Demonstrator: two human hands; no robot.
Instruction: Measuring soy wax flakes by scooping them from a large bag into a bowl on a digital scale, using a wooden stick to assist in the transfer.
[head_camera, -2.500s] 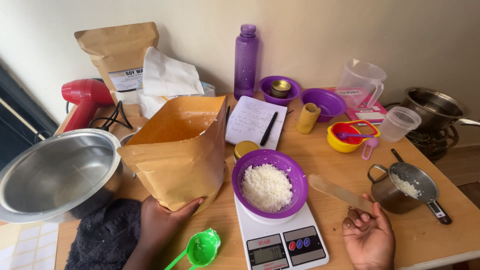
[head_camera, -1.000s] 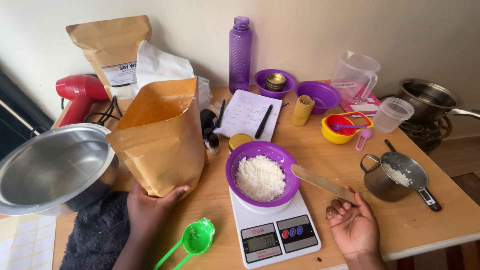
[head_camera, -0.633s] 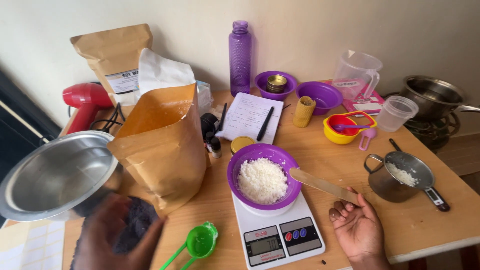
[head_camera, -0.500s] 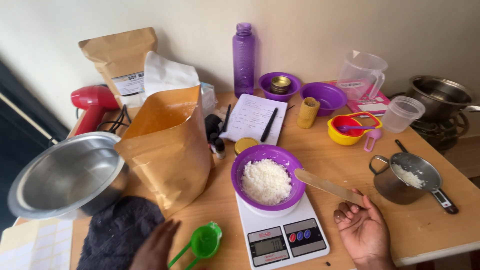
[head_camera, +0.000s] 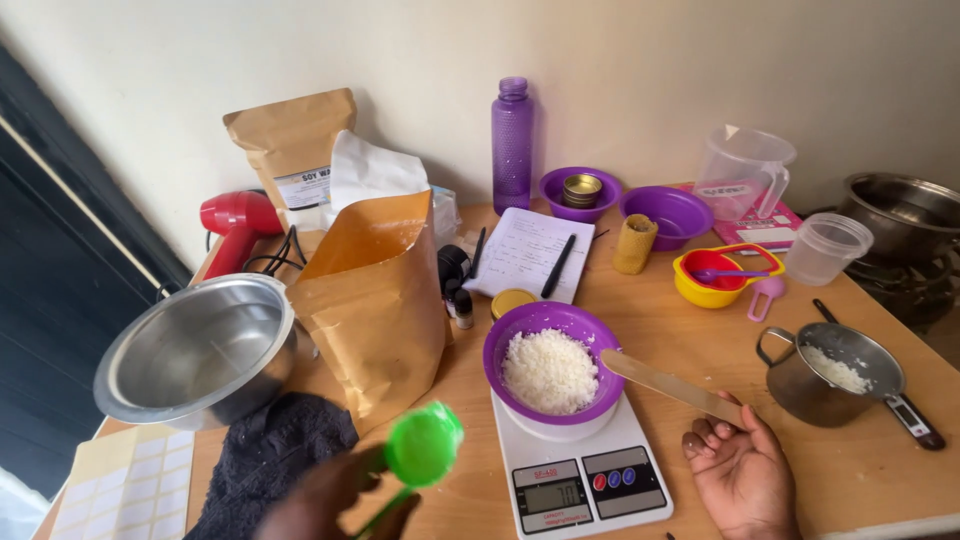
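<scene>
Wooden table (head_camera: 700, 330), green scoop (head_camera: 423, 446) in left hand (head_camera: 335, 495)

Three purple bowls (head_camera: 549, 372); two brown paper bags (head_camera: 375, 300); two steel pots (head_camera: 832, 372); one green scoop (head_camera: 422, 450); one kitchen scale (head_camera: 580, 475).

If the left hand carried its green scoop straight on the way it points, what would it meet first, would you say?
Most likely the open brown paper bag. The left hand holds the green scoop angled up and away, just short of the bag's lower front; the hand is blurred, so depth is uncertain.
</scene>
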